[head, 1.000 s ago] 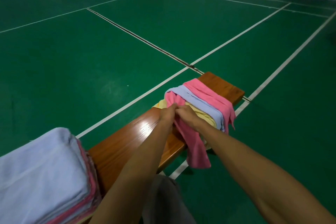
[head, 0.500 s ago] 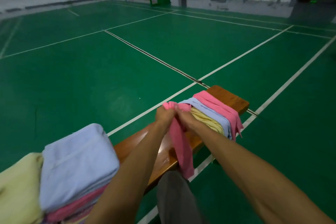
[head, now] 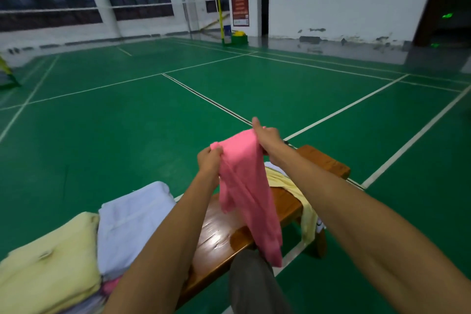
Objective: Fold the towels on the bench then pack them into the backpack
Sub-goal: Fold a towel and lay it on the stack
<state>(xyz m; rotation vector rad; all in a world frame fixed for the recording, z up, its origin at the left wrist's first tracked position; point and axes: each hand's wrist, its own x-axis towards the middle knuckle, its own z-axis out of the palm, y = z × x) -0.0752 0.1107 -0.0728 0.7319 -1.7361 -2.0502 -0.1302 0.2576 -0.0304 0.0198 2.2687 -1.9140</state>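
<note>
while both of our hands are raised above the wooden bench, we hold the pink towel up by its top edge, so that it hangs clear of the bench top and its lower end dangles down past the bench's near edge, in front of our grey trouser leg. our left hand has its fingers curled round one bunched corner of the towel. our right hand grips the other end of the top edge, thumb sticking upward and fingers wrapped over the cloth. toward the far end of the bench, behind our right forearm, a yellow towel lies unfolded and droops over the bench's side; a bit of pale blue cloth shows just beyond it. at the near end of the bench sits a stack of folded towels: a pale blue one on top, a yellow one beside it nearer to us, and pink layers showing beneath. around the bench spreads the green court floor with white lines. we cannot see the backpack.
</note>
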